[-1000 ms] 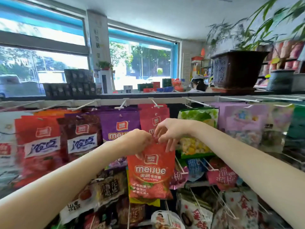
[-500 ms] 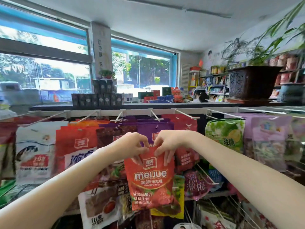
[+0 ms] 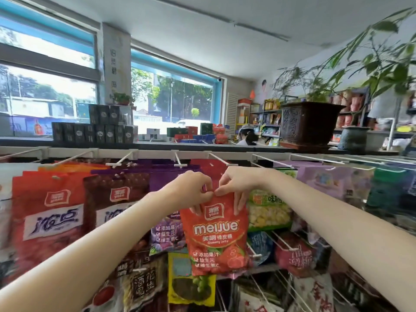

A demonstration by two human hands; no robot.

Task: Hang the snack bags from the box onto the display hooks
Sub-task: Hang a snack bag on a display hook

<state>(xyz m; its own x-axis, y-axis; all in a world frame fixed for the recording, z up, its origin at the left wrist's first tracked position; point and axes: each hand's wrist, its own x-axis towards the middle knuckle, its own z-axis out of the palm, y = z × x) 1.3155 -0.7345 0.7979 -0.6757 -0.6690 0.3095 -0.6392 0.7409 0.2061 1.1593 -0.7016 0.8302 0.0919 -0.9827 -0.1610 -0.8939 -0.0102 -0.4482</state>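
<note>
A red gummy snack bag (image 3: 216, 235) marked "meijue" hangs in front of the display rack. My left hand (image 3: 191, 190) pinches its top left corner and my right hand (image 3: 236, 185) pinches its top right corner. The bag's top edge is just below a white display hook (image 3: 180, 159) on the top rail, with another hook (image 3: 221, 159) to its right. Red bags of the same colour (image 3: 209, 170) hang behind my hands. The box is not in view.
Red, brown and purple snack bags (image 3: 51, 219) fill the hooks to the left, green and lilac bags (image 3: 324, 183) to the right. More bags hang on lower wire hooks (image 3: 283, 242). A potted plant (image 3: 308, 124) stands on the rack top. A person (image 3: 246, 136) sits behind.
The view tilted upward and both hands lifted the red bag closer to the top rail's hooks. Both hands kept their pinch on its top edge.
</note>
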